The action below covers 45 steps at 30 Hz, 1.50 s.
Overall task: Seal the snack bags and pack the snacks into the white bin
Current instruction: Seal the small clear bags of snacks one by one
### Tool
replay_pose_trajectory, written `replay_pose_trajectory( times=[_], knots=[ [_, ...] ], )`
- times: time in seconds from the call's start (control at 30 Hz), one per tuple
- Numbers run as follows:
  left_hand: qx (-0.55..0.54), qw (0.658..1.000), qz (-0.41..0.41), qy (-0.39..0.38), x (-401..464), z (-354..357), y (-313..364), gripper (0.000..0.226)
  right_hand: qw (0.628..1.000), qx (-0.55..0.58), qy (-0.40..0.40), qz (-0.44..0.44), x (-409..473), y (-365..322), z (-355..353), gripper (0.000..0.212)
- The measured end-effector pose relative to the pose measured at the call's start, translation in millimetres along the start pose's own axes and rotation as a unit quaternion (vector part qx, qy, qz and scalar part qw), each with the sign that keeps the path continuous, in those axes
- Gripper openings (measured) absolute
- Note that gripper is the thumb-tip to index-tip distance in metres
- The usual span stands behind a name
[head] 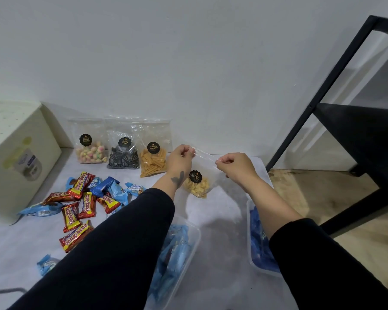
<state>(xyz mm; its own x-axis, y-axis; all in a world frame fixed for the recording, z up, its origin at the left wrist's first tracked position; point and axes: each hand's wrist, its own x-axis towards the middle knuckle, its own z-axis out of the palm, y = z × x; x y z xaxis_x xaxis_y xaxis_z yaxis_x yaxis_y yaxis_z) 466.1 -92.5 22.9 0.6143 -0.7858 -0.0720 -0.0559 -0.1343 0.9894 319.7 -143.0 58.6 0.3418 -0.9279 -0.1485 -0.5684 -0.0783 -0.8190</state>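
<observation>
I hold a clear snack bag [199,175] with yellow pieces and a black round label up off the table. My left hand [180,158] pinches its top edge at the left end, and my right hand [234,165] pinches it at the right end. Three more clear bags lean against the wall: pastel puffs [90,144], black-and-white spirals [122,153] and orange sticks [154,158]. Red Beng-Beng bars [80,204] and blue wrapped snacks [115,190] lie scattered at the left. The white bin [16,157] stands at the far left.
Two clear plastic containers holding blue wrapped snacks sit near me, one [177,249] under my left forearm and one [259,240] under my right. A black metal frame [323,97] stands at the right over a wooden floor [311,198].
</observation>
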Motion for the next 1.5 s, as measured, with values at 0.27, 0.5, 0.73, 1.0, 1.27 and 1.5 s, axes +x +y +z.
replay_pose_trajectory(
  times=[0.27, 0.5, 0.73, 1.0, 1.27, 1.5],
  knots=[
    [-0.002, 1.000, 0.009, -0.011, 1, 2, -2, 0.013, 1.000, -0.023, 0.005, -0.020, 1, -6, 5, 0.005],
    [-0.004, 1.000, 0.003, -0.008, 0, 1, -5, 0.013, 1.000, -0.012, -0.005, -0.027, 1, -7, 8, 0.006],
    [-0.018, 1.000, 0.008, -0.009, -5, 1, -2, 0.013, 0.999, -0.014, 0.012, -0.034, 2, -7, 12, 0.004],
    [-0.022, 0.999, 0.013, -0.022, -6, 2, -2, 0.011, 1.000, 0.014, 0.010, -0.024, 0, -11, 16, 0.004],
    [-0.008, 0.999, 0.007, -0.032, -9, -1, -1, 0.010, 0.999, 0.030, -0.010, -0.016, 0, -13, 18, 0.004],
    [-0.010, 0.999, 0.004, -0.037, -11, -1, 1, 0.011, 1.000, 0.009, 0.000, -0.009, 3, -13, 19, 0.002]
  ],
)
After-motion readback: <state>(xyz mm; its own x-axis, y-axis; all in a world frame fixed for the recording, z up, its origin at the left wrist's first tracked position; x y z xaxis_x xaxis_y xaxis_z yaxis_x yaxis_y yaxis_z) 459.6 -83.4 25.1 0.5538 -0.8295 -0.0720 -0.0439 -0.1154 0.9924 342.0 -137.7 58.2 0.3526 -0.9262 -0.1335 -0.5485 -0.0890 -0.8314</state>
